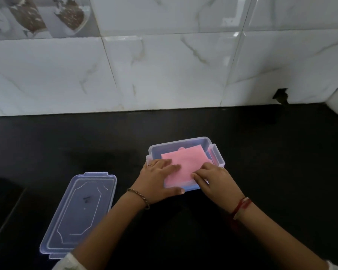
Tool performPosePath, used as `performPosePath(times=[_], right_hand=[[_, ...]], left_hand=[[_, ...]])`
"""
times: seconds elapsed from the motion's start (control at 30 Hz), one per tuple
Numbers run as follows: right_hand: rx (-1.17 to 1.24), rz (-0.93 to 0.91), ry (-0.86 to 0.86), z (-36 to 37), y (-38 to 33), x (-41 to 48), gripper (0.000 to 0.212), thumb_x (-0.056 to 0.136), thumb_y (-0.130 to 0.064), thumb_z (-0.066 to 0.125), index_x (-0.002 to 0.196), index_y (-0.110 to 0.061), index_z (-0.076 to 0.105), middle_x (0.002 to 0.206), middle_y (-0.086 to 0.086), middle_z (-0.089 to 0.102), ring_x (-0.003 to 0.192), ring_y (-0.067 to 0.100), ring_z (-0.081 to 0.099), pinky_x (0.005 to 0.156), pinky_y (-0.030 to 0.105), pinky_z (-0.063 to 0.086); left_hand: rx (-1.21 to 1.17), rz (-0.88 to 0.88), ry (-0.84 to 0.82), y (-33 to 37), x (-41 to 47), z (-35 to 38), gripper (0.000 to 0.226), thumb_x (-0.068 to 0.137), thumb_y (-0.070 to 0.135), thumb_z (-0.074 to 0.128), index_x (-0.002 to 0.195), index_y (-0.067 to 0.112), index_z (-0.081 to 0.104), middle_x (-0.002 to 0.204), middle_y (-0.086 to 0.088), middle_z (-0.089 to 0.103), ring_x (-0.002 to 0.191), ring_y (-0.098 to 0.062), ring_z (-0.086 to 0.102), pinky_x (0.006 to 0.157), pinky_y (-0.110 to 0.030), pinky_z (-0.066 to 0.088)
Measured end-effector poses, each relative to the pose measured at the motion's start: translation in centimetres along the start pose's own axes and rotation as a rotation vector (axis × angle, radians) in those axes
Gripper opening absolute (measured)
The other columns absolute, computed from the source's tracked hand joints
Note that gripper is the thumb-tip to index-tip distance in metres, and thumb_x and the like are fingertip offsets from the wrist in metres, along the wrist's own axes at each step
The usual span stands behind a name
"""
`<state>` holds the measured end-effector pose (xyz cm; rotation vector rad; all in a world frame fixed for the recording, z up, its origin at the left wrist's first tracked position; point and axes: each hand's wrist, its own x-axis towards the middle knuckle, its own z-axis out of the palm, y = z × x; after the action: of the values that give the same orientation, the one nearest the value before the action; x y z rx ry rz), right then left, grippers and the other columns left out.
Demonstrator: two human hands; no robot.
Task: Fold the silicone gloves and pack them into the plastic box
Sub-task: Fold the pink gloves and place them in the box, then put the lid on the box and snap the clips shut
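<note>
The pink folded glove (183, 164) lies in the clear box (215, 151) on the black counter (261, 152). The left hand (158, 182) and right hand (215, 182) lie flat on it, fingers spread, seemingly pressing, not grabbing. The lid (80, 213) lies to the left.

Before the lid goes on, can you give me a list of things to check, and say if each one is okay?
1. Pink folded glove sits inside the plastic box: ok.
2. Glove lies flat below the rim: cannot tell, the near end is under the hands.
3. Left hand and right hand are off the box: not ok, both press on the glove.
4. Lid is within reach: ok, it lies flat on the black counter to the left of the box.
5. All gloves are packed: cannot tell, only pink material shows.
</note>
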<state>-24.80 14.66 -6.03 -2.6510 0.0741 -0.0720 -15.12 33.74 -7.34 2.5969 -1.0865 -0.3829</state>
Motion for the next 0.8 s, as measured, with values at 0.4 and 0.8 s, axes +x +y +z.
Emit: performPosePath(times=[0.4,0.8], right_hand=[[0.197,0.013,0.134,0.7,-1.0,-0.1,0.021,0.090,-0.028,0.056,0.106,-0.021,0.067,0.112,-0.006,0.065,0.097,0.000,0.051,0.095,0.022,0.043],[0.220,-0.058,0.133,1.2,-1.5,0.4,0.018,0.088,-0.030,0.059,0.098,-0.018,0.069,0.107,-0.005,0.068,0.091,0.002,0.057,0.088,0.014,0.044]], left_hand=[[-0.008,-0.402,0.600,-4.9,-2.8,-1.7,0.063,0.084,0.061,0.046,0.128,0.016,0.047,0.121,-0.010,0.058,0.105,-0.024,0.059,0.083,-0.038,0.050],[0.147,-0.647,0.217,-8.4,-5.2,-1.1,0.016,0.090,0.010,0.051,0.105,0.008,0.050,0.096,-0.012,0.058,0.079,-0.022,0.059,0.069,-0.030,0.052]])
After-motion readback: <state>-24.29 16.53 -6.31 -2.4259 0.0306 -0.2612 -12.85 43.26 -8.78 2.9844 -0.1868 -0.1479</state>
